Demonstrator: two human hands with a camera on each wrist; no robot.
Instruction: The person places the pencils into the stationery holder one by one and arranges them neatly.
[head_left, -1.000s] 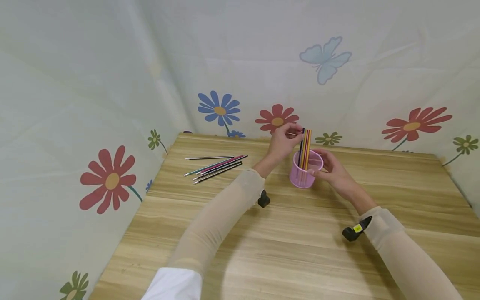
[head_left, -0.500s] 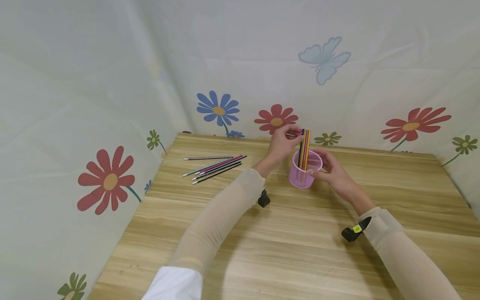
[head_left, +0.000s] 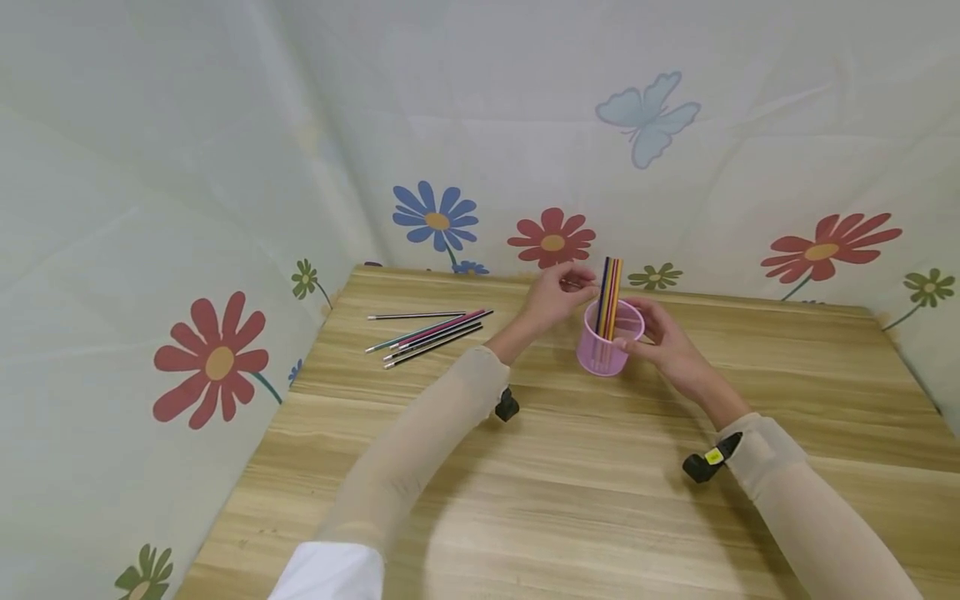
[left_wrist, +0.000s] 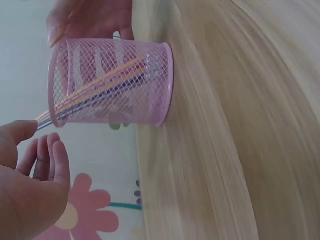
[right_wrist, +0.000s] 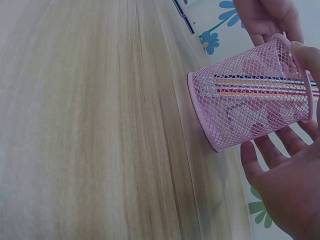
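A pink mesh pencil cup (head_left: 602, 358) stands upright toward the back of the wooden table. Several coloured pencils (head_left: 610, 293), blue, yellow and red among them, lean together inside it and stick out above its rim. My right hand (head_left: 673, 348) holds the cup from the right, thumb at the rim and fingers round the far side. Just left of the cup's mouth is my left hand (head_left: 553, 298). Its thumb and fingers (left_wrist: 59, 165) are apart in the left wrist view, with nothing held between them.
Several loose pencils (head_left: 435, 336), mostly dark with white ends, lie in a loose pile on the table (head_left: 570, 492) to the left. A flower-printed cloth (head_left: 495, 125) hangs behind the table and along its left side.
My left hand has let go of the pencil tops and moved a little left and down, away from the cup. The right hand and cup have stayed in place.
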